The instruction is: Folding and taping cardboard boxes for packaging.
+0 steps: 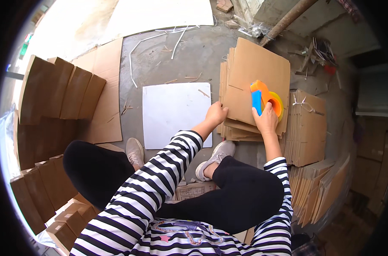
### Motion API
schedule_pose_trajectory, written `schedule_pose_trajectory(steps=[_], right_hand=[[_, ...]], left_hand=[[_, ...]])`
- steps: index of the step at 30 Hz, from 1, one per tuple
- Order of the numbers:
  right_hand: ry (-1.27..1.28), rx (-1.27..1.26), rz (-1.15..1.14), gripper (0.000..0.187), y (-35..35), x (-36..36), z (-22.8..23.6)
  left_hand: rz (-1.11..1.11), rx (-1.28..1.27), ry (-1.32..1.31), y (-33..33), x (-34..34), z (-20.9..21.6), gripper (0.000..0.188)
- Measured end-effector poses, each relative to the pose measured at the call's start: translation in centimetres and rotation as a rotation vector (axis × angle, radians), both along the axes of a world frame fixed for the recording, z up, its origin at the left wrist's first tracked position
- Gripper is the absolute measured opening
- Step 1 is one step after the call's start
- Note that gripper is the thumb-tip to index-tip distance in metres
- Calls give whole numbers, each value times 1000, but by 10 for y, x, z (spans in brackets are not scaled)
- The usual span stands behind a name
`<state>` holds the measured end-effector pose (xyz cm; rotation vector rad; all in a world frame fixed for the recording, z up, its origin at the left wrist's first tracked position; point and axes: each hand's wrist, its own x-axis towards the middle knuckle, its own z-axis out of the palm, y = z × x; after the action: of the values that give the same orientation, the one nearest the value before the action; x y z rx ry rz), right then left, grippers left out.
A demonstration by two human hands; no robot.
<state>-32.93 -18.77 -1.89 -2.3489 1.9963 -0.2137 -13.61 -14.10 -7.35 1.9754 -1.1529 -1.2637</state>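
A stack of flat brown cardboard sheets (253,72) lies on the concrete floor in front of me. My left hand (216,114) rests on the stack's left edge, fingers curled over the top sheet. My right hand (266,120) grips an orange and blue tape dispenser (263,99) with a yellow roll, held on top of the top sheet. Both striped sleeves reach forward over my dark trousers and pale shoes.
A white square sheet (172,112) lies left of the stack. A tied bundle of flattened cartons (307,128) sits to the right, with more bundles (322,190) below it. Folded brown boxes (59,91) are piled at the left. A pipe (288,19) leans at the back.
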Motion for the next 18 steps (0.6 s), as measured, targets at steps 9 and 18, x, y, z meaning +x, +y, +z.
schedule_pose_trajectory(steps=[9, 18], right_hand=[[-95, 87, -70, 48, 6, -11, 28], [-1182, 289, -343, 32, 24, -115, 53]], left_hand=[[-51, 58, 148, 7, 3, 4, 30], [73, -47, 937, 64, 56, 78, 14]])
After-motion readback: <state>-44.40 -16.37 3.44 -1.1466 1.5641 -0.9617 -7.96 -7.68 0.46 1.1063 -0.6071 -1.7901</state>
